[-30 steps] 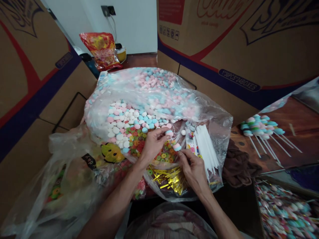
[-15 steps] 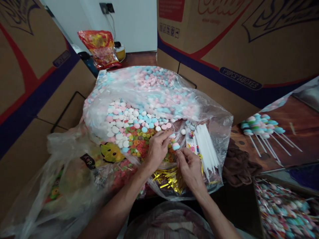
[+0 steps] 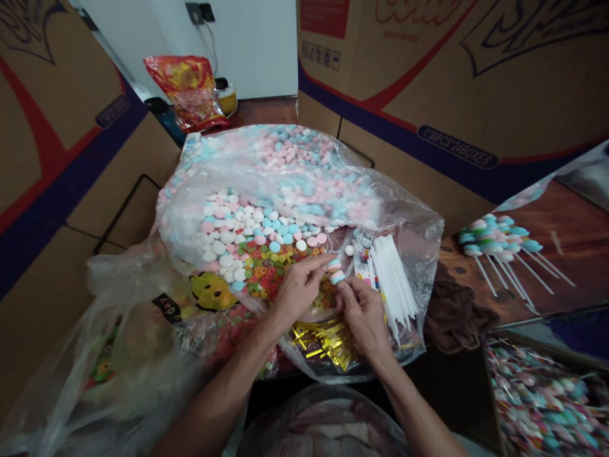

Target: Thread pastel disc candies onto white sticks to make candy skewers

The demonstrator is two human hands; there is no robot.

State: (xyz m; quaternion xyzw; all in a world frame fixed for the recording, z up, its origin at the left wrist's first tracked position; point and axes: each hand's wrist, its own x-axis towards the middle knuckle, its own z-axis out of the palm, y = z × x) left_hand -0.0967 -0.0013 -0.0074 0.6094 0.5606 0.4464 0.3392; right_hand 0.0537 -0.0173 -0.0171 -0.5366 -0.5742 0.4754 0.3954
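Note:
A small stack of pastel candies (image 3: 335,271), in pink, white and blue, stands tilted between my hands over the heap of candy. My left hand (image 3: 302,282) is closed, its fingertips pinching the upper part of the stack. From below, my right hand (image 3: 364,314) grips the lower end; any stick there is hidden by the fingers. Beneath and behind lie loose round marshmallow-like candies (image 3: 228,247) and ring-shaped gummies (image 3: 266,273). Gold twist ties (image 3: 328,343) lie just under my hands, and a bundle of white sticks (image 3: 392,285) is right of my right hand.
Large cardboard boxes (image 3: 380,82) stand behind and at the left. A clear plastic bag (image 3: 413,228) spreads around the candy. On the right are finished candy sticks (image 3: 499,238), a brown cloth (image 3: 457,311) and a box of wrapped candies (image 3: 547,393). A red bag (image 3: 188,92) stands at the back.
The candies between my hands, spaced apart before, now sit closely together in one stack. Both hands stay in nearly the same place; the view has shifted slightly.

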